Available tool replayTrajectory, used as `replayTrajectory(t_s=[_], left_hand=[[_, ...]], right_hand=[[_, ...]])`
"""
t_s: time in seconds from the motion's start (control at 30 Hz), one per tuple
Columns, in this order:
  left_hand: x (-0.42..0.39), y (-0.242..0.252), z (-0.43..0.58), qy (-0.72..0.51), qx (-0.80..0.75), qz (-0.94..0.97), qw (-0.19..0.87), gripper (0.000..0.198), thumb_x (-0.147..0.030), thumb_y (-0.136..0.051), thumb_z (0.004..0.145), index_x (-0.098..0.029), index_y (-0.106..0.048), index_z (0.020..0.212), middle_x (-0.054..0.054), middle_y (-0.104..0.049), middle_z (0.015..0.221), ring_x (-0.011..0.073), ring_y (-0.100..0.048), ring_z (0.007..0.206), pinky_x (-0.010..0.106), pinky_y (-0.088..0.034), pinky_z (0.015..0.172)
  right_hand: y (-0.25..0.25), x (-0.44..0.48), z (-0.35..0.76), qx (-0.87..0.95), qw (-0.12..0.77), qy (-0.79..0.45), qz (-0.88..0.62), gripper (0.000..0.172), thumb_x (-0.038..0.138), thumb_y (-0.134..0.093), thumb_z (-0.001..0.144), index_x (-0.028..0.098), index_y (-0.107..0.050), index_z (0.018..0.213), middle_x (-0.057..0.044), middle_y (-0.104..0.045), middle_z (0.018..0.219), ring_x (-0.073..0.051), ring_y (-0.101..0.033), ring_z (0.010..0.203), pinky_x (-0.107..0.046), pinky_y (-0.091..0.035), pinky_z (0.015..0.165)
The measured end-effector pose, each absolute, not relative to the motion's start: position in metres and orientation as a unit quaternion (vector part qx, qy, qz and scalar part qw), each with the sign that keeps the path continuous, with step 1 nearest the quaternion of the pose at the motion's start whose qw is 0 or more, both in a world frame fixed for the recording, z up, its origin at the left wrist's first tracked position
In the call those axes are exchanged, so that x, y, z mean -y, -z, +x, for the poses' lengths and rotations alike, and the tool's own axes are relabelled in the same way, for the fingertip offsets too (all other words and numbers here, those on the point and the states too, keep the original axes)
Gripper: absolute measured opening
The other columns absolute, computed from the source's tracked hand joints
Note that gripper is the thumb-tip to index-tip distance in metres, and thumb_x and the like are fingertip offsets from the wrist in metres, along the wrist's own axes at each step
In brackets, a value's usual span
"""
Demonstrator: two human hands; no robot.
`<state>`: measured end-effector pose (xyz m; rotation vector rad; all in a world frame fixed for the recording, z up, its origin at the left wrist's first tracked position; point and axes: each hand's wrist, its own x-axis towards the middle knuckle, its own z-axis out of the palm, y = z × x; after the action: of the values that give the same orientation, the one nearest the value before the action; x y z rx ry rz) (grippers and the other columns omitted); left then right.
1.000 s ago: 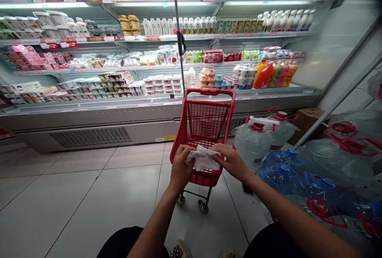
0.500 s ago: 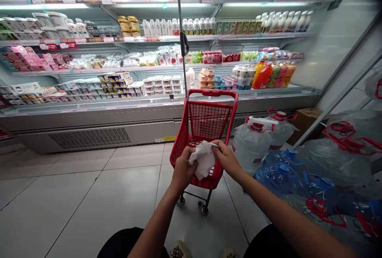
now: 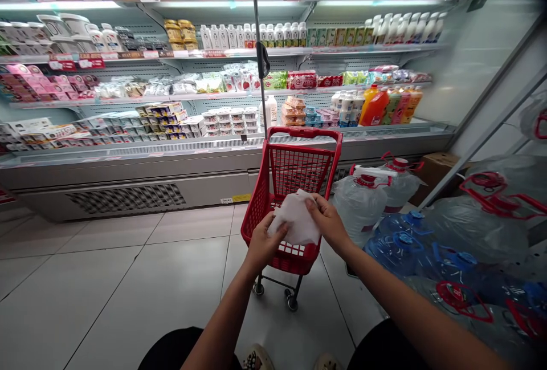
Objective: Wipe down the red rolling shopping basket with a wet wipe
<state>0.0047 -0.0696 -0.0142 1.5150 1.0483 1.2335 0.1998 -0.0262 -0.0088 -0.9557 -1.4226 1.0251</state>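
Observation:
A white wipe point(image 3: 297, 219), partly spread, is stretched between my two hands. My left hand point(image 3: 265, 240) pinches its left side, with the thumb lying over the cloth. At the upper right edge, my right hand point(image 3: 328, 220) grips it between thumb and fingers. Beneath and behind the wipe stands a small red shopping cart point(image 3: 255, 223) on dark wheels, its handle point(image 3: 304, 132) at the top towards the fridge. The wipe hides part of the cart's basket.
An open fridge with shelves of dairy and drinks point(image 3: 128, 170) runs along the back. A glass door edge with a dark handle point(image 3: 262, 60) stands behind the cart. Large clear water jugs point(image 3: 361, 202) and blue jugs point(image 3: 395, 239) crowd the right. Grey floor tiles point(image 3: 171, 279) lie left.
The wipe has been opened out wider between my hands. My right hand has moved slightly right, and both hands keep hold of the cloth.

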Motion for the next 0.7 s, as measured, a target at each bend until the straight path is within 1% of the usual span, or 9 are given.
replayTrajectory(t_s=[0.1,0.17,0.23,0.3,0.43,0.5,0.6,0.63,0.7], left_hand=[[0.066,0.015,0.004,-0.512,-0.42,0.612,0.432,0.036,-0.046,-0.068,0.092,-0.019,-0.07,0.115,0.006,-0.075,0.107,0.0225,-0.068,0.098,0.031,-0.054,0.085],[0.064,0.015,0.004,-0.523,-0.43,0.609,0.412,0.028,-0.041,-0.068,0.091,-0.02,-0.069,0.109,0.004,-0.073,0.101,0.0195,-0.067,0.091,0.028,-0.052,0.08],[0.064,0.015,0.004,-0.534,-0.447,0.597,0.398,0.024,-0.039,-0.069,0.089,-0.022,-0.064,0.105,0.001,-0.072,0.094,0.0166,-0.064,0.082,0.025,-0.05,0.073],[0.063,0.016,0.004,-0.538,-0.456,0.586,0.399,0.024,-0.039,-0.07,0.088,-0.023,-0.061,0.104,-0.001,-0.071,0.089,0.0156,-0.063,0.077,0.024,-0.049,0.069],[0.064,0.014,0.003,-0.531,-0.465,0.597,0.38,0.023,-0.04,-0.068,0.088,-0.023,-0.064,0.104,0.0,-0.073,0.094,0.018,-0.067,0.086,0.025,-0.051,0.076],[0.065,0.013,0.002,-0.523,-0.48,0.609,0.355,0.02,-0.037,-0.066,0.089,-0.023,-0.068,0.103,0.001,-0.074,0.097,0.0185,-0.068,0.088,0.026,-0.051,0.078],[0.066,0.01,0.003,-0.499,-0.5,0.624,0.334,0.019,-0.036,-0.063,0.091,-0.023,-0.07,0.103,-0.001,-0.074,0.093,0.018,-0.067,0.086,0.025,-0.05,0.077],[0.066,0.009,0.003,-0.487,-0.507,0.63,0.33,0.019,-0.037,-0.063,0.091,-0.023,-0.07,0.102,-0.001,-0.073,0.089,0.0175,-0.067,0.083,0.024,-0.049,0.074],[0.067,0.009,0.003,-0.467,-0.519,0.64,0.323,0.019,-0.039,-0.062,0.093,-0.023,-0.071,0.099,-0.002,-0.071,0.082,0.0165,-0.064,0.075,0.023,-0.047,0.068]], right_hand=[[0.008,0.028,0.201,0.687,0.49,-0.384,-0.375,0.033,0.054,-0.064,0.093,0.024,-0.068,0.106,-0.004,-0.071,0.107,-0.024,-0.065,0.1,-0.035,-0.052,0.087],[0.006,0.03,0.2,0.711,0.477,-0.356,-0.375,0.032,0.051,-0.067,0.091,0.025,-0.067,0.109,-0.005,-0.07,0.115,-0.025,-0.064,0.106,-0.036,-0.05,0.093],[0.003,0.031,0.199,0.711,0.463,-0.358,-0.389,0.039,0.051,-0.07,0.09,0.026,-0.066,0.12,-0.005,-0.07,0.12,-0.025,-0.065,0.106,-0.036,-0.05,0.091],[0.0,0.031,0.2,0.712,0.433,-0.383,-0.399,0.044,0.054,-0.07,0.089,0.026,-0.067,0.123,-0.004,-0.072,0.115,-0.026,-0.066,0.102,-0.036,-0.051,0.085],[-0.002,0.032,0.201,0.715,0.392,-0.434,-0.382,0.039,0.059,-0.068,0.089,0.024,-0.073,0.104,-0.003,-0.073,0.098,-0.025,-0.066,0.091,-0.034,-0.049,0.078],[0.0,0.033,0.201,0.713,0.396,-0.441,-0.375,0.038,0.058,-0.07,0.088,0.024,-0.072,0.107,-0.002,-0.073,0.101,-0.024,-0.066,0.092,-0.033,-0.049,0.079],[0.003,0.033,0.2,0.709,0.412,-0.435,-0.371,0.044,0.053,-0.073,0.087,0.026,-0.068,0.121,-0.002,-0.072,0.112,-0.024,-0.065,0.101,-0.033,-0.049,0.085],[0.004,0.032,0.199,0.71,0.414,-0.433,-0.37,0.043,0.053,-0.073,0.087,0.026,-0.069,0.12,-0.003,-0.072,0.113,-0.025,-0.065,0.103,-0.033,-0.049,0.086],[0.006,0.03,0.198,0.713,0.41,-0.43,-0.372,0.036,0.052,-0.071,0.089,0.025,-0.07,0.112,-0.003,-0.072,0.109,-0.024,-0.065,0.101,-0.033,-0.049,0.085]])
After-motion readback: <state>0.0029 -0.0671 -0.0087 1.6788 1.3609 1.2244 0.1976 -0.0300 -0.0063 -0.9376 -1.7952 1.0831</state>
